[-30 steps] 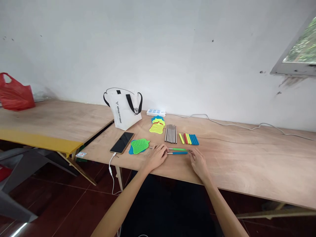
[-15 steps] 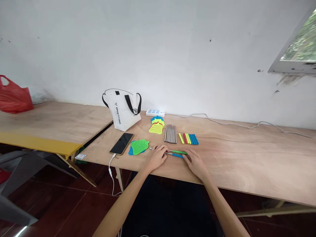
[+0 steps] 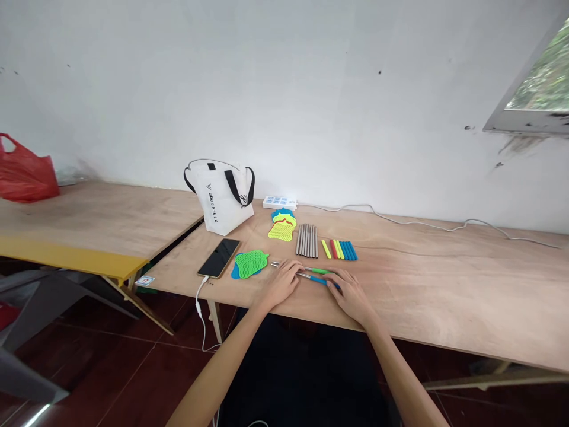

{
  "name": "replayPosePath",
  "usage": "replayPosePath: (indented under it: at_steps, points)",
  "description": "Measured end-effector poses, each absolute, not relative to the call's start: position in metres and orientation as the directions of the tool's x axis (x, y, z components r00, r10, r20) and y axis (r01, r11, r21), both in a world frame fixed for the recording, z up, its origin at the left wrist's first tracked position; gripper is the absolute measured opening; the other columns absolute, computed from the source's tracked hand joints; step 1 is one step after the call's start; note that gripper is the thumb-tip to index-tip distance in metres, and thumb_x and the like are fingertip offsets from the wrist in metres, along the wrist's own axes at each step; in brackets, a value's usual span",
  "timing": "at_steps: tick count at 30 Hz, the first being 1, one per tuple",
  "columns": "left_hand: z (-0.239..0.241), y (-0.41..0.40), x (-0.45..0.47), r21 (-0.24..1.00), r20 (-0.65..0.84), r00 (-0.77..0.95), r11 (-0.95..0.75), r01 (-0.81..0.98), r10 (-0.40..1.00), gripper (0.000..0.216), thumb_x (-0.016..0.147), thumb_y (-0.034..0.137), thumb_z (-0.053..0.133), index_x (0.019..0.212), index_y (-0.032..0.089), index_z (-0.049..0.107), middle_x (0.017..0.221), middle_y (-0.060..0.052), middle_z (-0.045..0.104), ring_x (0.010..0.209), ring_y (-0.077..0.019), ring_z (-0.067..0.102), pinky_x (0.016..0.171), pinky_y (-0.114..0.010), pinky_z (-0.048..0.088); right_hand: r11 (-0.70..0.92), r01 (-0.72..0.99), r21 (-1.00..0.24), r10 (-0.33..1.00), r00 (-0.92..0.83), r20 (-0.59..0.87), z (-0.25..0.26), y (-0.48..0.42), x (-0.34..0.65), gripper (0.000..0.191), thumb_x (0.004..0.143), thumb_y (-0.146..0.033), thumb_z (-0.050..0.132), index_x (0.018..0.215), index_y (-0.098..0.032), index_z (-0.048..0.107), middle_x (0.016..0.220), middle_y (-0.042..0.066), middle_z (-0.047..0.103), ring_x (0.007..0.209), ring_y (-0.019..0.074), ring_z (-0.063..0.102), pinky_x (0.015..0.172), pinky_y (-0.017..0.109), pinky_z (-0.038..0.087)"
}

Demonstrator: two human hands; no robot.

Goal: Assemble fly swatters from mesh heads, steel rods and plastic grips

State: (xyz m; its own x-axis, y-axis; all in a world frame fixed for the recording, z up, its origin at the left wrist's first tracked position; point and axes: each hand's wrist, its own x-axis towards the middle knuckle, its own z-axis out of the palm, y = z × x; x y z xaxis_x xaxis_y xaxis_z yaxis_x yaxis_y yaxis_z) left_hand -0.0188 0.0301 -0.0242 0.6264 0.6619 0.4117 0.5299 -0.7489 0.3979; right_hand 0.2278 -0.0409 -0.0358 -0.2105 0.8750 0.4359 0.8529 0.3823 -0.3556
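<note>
I see the left hand (image 3: 282,283) with its fingers bent over the metal shafts of a blue-gripped rod (image 3: 318,280) and a green-gripped rod (image 3: 320,271), and the right hand (image 3: 351,295) with thumb and fingers at the grips' right ends, but can't tell whether either is clamped. Both rods lie between the hands, long axes left to right, slanting slightly nearer the body at the right — grips closest to the right hand — with both hands palm-down, forearms angling in from below. Beyond the fingertips I have silver tubes (image 3: 307,241) and coloured sleeves (image 3: 340,249) on the table (image 3: 422,284).
</note>
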Motion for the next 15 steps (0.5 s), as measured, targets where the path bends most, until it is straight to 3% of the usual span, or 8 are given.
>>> replayPosePath:
  at_steps: [5, 11, 15]
  points:
    - [-0.0266, 0.0311, -0.0197, 0.474, 0.42, 0.627, -0.748, 0.465, 0.656, 0.051, 0.083, -0.004, 0.039, 0.122, 0.024, 0.056, 0.131, -0.004, 0.058, 0.126, -0.0186, 0.054, 0.114, -0.037, 0.043, 0.383, 0.864, -0.328, 0.88, -0.232, 0.415, -0.0324, -0.0439, 0.2252, 0.029, 0.102, -0.034, 0.044, 0.12, -0.032, 0.067, 0.134, 0.004, 0.064, 0.127, 0.0235, 0.057, 0.109, 0.049, 0.041]
    - [-0.0285, 0.0328, -0.0212, 0.37, 0.428, 0.587, -0.726, 0.579, 0.687, 0.037, 0.087, 0.001, 0.045, 0.111, 0.024, 0.063, 0.131, -0.005, 0.059, 0.126, -0.0247, 0.053, 0.115, -0.048, 0.038, 0.365, 0.858, -0.361, 0.885, -0.2, 0.42, -0.037, -0.04, 0.2284, 0.037, 0.105, -0.03, 0.035, 0.122, -0.031, 0.067, 0.132, 0.005, 0.065, 0.123, 0.0232, 0.059, 0.106, 0.048, 0.043]
    - [-0.0276, 0.0324, -0.0212, 0.365, 0.42, 0.584, -0.718, 0.592, 0.695, 0.035, 0.09, 0.004, 0.046, 0.113, 0.023, 0.063, 0.13, -0.006, 0.06, 0.123, -0.0249, 0.054, 0.115, -0.049, 0.038, 0.348, 0.87, -0.349, 0.884, -0.18, 0.432, -0.0402, -0.0382, 0.2304, 0.034, 0.105, -0.035, 0.038, 0.118, -0.031, 0.069, 0.128, 0.005, 0.067, 0.12, 0.0242, 0.06, 0.104, 0.048, 0.044]
